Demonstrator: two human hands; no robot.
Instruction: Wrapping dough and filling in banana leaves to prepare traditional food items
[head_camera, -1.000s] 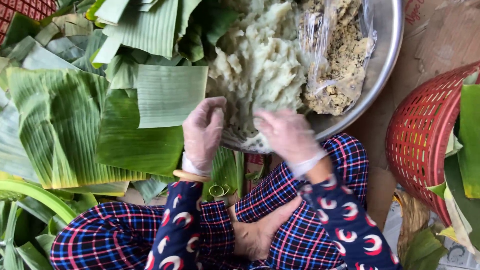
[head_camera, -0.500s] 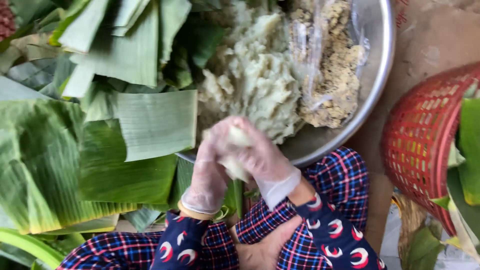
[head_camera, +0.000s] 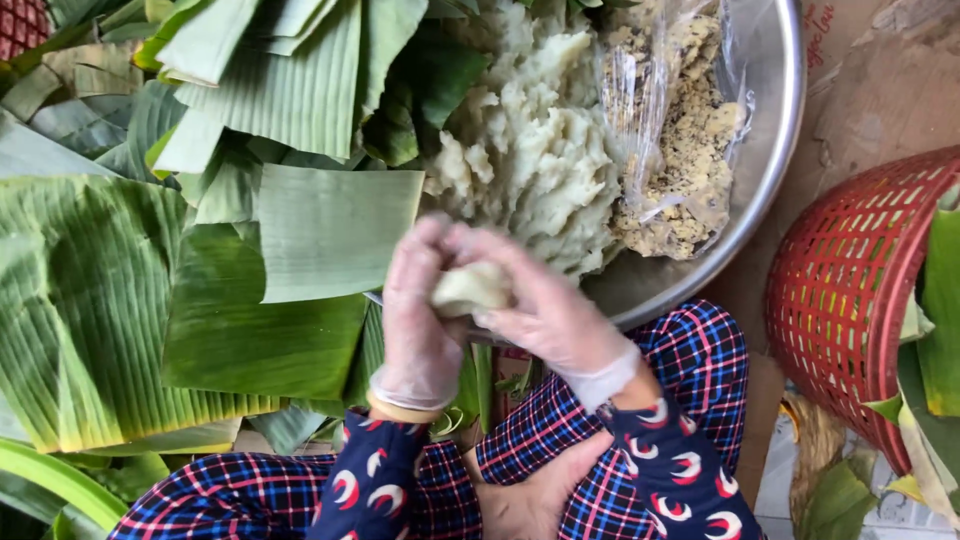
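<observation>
- Head view: the left hand (head_camera: 420, 320), in a thin clear glove, curls its fingers around a pale lump of dough (head_camera: 470, 288) from the left side.
- The right hand (head_camera: 545, 310), gloved the same way, closes over the lump from the right, so both hands cup it between them; the lump's underside is hidden.
- The lump sits just in front of the near rim of a large metal bowl (head_camera: 770, 150), above the person's lap in blue-and-red plaid cloth (head_camera: 690, 350).
- Inside the bowl lies a big mound of pale mashed dough (head_camera: 540, 150); beside it, to the right, a crumbly yellowish filling (head_camera: 690, 150) rests in clear plastic wrap.
- Cut banana leaves (head_camera: 230, 330) lie stacked just left of the hands, with more leaves (head_camera: 280, 70) heaped above them, overlapping the bowl's left edge.
- A red plastic basket (head_camera: 850, 300) stands well to the right, holding green leaf pieces.
</observation>
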